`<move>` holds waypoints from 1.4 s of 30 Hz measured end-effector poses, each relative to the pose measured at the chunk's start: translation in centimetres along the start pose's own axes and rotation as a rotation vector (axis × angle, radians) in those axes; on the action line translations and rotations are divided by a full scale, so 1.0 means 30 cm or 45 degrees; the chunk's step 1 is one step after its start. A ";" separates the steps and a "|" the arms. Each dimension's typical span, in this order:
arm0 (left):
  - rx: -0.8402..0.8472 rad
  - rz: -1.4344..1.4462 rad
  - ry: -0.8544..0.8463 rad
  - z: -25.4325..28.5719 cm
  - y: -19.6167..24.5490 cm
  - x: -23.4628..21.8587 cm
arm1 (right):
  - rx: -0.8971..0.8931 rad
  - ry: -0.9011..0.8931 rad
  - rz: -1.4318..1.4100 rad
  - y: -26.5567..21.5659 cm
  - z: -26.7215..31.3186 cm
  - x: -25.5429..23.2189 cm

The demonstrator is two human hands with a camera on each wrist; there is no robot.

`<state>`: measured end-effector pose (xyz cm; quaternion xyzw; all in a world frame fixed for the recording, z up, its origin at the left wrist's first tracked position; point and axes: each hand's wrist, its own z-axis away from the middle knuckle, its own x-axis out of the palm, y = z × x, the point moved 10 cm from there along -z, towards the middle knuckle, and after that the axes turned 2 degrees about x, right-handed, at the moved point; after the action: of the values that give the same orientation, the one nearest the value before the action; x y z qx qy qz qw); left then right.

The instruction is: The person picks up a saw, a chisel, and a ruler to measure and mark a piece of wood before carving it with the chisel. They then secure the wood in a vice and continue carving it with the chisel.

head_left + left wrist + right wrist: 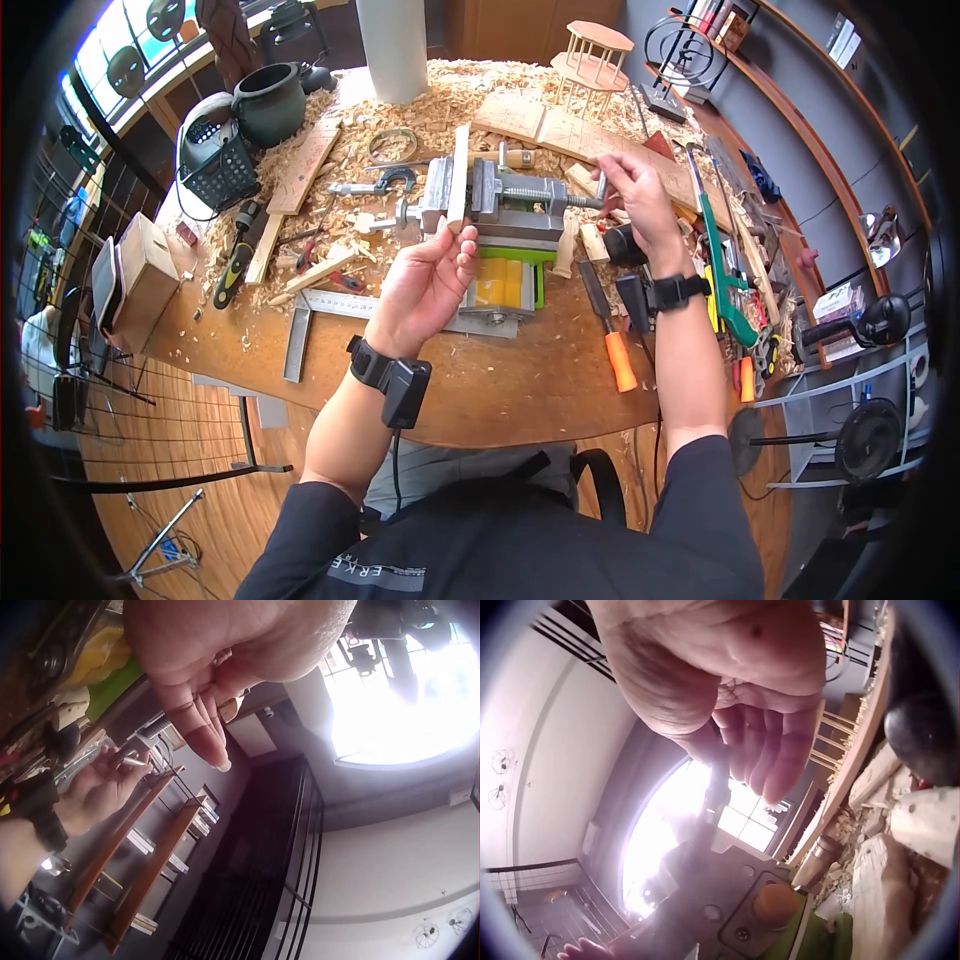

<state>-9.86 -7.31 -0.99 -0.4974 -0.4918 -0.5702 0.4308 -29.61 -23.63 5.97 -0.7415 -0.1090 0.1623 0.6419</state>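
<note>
A grey metal bench vise (520,218) stands on the workbench over a green and yellow base (500,284). A narrow pale wooden strip (459,180) sits upright at its jaws. My left hand (425,285) pinches the near end of this strip between thumb and curled fingers. At the screw's right end, my right hand (642,205) grips the vise handle. In the left wrist view the shiny handle bar (133,760) crosses the right hand's fingers. The right wrist view shows the screw (716,796) running from those fingers to the vise body.
Wood shavings (450,100) cover the back of the bench. A steel square (340,304) lies front left, and an orange-handled chisel (618,358) front right. A green saw (728,290), boards (302,170), a clamp (395,180) and a black pot (270,103) surround the vise.
</note>
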 end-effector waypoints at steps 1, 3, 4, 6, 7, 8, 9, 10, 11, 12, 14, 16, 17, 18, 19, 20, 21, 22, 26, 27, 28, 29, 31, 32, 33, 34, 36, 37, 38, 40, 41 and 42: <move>0.000 0.000 -0.017 0.000 0.000 0.003 | 0.067 -0.050 0.020 0.031 -0.018 0.018; -0.005 -0.005 -0.030 -0.002 0.001 0.007 | 0.164 -0.079 -0.015 0.100 -0.035 0.033; -0.022 0.024 -0.041 -0.001 -0.003 0.010 | 0.305 -0.210 -0.103 0.148 -0.023 0.071; -0.035 0.057 -0.048 0.001 -0.007 0.011 | 0.495 -0.347 -0.194 0.196 0.008 0.116; -0.023 0.046 -0.062 0.002 -0.005 0.017 | 0.499 -0.351 -0.193 0.188 0.017 0.118; -0.009 0.038 -0.075 0.004 -0.002 0.022 | 0.561 -0.346 -0.243 0.188 0.035 0.119; -0.004 0.045 -0.072 0.006 -0.001 0.021 | 0.623 -0.340 -0.292 0.187 0.056 0.119; -0.003 0.035 -0.064 0.005 0.000 0.020 | 0.670 -0.341 -0.329 0.182 0.077 0.120; -0.002 0.024 -0.057 0.004 0.000 0.019 | 0.677 -0.344 -0.323 0.177 0.097 0.115; 0.002 0.033 -0.054 0.005 -0.001 0.021 | 0.664 -0.392 -0.257 0.171 0.121 0.115; 0.007 -0.037 -0.048 0.006 -0.001 0.025 | 0.636 -0.533 -0.200 0.168 0.153 0.118; 0.009 -0.038 -0.054 0.006 0.002 0.023 | 0.577 -0.527 -0.196 0.139 0.181 0.126; 0.005 -0.044 -0.065 0.003 -0.001 0.024 | 0.512 -0.514 -0.195 0.117 0.187 0.125; 0.006 -0.034 -0.066 0.003 -0.004 0.026 | 0.517 -0.442 -0.183 0.122 0.190 0.114; 0.020 -0.036 -0.052 0.005 -0.002 0.027 | 0.522 -0.440 -0.177 0.118 0.200 0.102; 0.034 -0.040 -0.039 0.006 0.000 0.027 | 0.507 -0.441 0.000 0.109 0.208 0.081; 0.035 -0.036 -0.041 0.005 0.000 0.028 | 0.487 -0.445 0.177 0.095 0.212 0.069; 0.031 -0.036 -0.030 0.005 0.000 0.025 | 0.444 -0.338 0.127 0.067 0.234 0.053; 0.039 -0.040 -0.030 0.006 0.000 0.029 | 0.255 -0.309 -0.074 -0.056 0.266 0.042; 0.036 -0.041 -0.028 0.006 -0.001 0.026 | 0.256 -0.307 -0.076 -0.069 0.261 0.051; 0.037 -0.032 -0.045 0.005 -0.001 0.027 | 0.234 -0.284 -0.041 -0.088 0.245 0.054; 0.038 -0.024 -0.062 0.003 -0.002 0.030 | 0.210 -0.260 -0.005 -0.105 0.226 0.060; 0.030 -0.016 -0.066 0.002 -0.004 0.030 | 0.141 -0.182 0.053 -0.120 0.175 0.084; 0.029 -0.005 -0.071 0.002 -0.004 0.031 | 0.089 -0.160 0.108 -0.115 0.136 0.087; 0.030 -0.008 -0.071 0.001 -0.004 0.030 | 0.037 -0.141 0.162 -0.111 0.100 0.089; 0.027 0.007 -0.067 -0.001 -0.004 0.027 | 0.041 -0.097 0.188 -0.094 0.073 0.087; 0.029 0.020 -0.063 0.000 -0.005 0.027 | 0.050 -0.088 0.262 -0.046 0.020 0.070; 0.034 0.017 -0.051 0.000 -0.005 0.025 | 0.061 -0.076 0.339 -0.022 -0.002 0.054; 0.038 0.015 -0.039 0.001 -0.003 0.023 | 0.157 -0.105 0.396 0.018 -0.015 0.041; 0.037 -0.009 -0.041 -0.002 -0.003 0.023 | 0.287 -0.106 0.287 0.069 -0.005 0.058; 0.036 -0.033 -0.044 -0.003 -0.004 0.023 | 0.416 -0.105 0.177 0.105 0.010 0.065; 0.035 -0.030 -0.045 -0.003 -0.005 0.025 | 0.423 -0.134 0.060 0.104 0.031 0.080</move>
<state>-10.12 -7.38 -0.29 -0.4957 -0.5130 -0.5595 0.4220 -27.89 -22.38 2.53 -0.6179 -0.0967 0.2316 0.7451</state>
